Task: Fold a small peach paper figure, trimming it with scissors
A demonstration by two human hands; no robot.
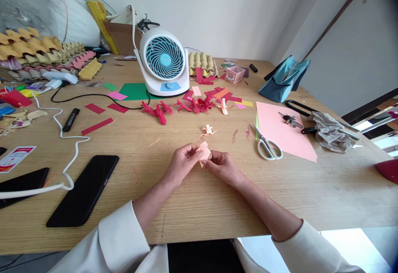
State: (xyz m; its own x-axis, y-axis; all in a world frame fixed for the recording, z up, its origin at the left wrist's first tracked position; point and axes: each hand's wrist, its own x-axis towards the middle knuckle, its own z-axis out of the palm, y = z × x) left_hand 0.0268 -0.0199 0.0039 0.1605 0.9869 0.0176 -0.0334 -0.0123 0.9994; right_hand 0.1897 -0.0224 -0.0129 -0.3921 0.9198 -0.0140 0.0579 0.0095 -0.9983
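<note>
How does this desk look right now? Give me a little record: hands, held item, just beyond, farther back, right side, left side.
Hands: left hand and right hand, both gripping
Held item: folded pale pink paper
Just beyond: small pale pink paper figure
Farther back: red paper figures, white fan
Right side: scissors, pink sheet with keys on it
Left side: black phone, black marker

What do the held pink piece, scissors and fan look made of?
Pink piece: apparently matte paper, by its thin, creased flaps.
Scissors: probably metal blades, by their sheen; smooth, pale handles, perhaps plastic.
Fan: likely plastic, softly glossy, by its smooth white shell.
</note>
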